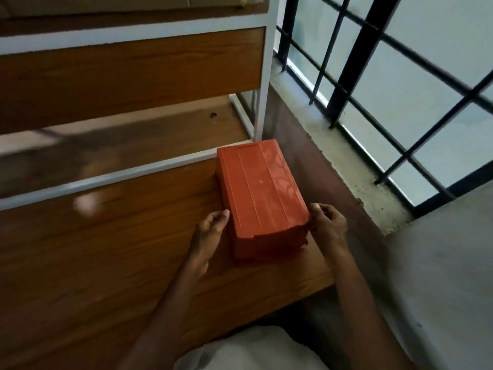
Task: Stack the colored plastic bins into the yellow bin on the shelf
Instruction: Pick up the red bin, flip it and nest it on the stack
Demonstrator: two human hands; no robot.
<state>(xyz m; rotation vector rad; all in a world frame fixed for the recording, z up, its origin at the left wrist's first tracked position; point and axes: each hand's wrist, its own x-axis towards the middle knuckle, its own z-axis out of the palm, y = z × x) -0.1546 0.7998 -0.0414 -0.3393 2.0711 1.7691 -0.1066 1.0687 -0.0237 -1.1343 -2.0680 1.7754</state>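
An orange-red plastic bin (260,190) lies upside down on the wooden table, its ribbed bottom facing up, near the table's right edge. Layered rims at its near end suggest several bins nested together. My left hand (210,233) touches the bin's near left side with fingers curled against it. My right hand (329,222) grips the near right corner at the rim. No yellow bin is in view.
A white metal shelf frame (262,76) with wooden boards (128,73) stands behind the bin. The wooden table (93,249) ends just right of the bin. A concrete sill (360,180) and black window grille (354,70) lie to the right.
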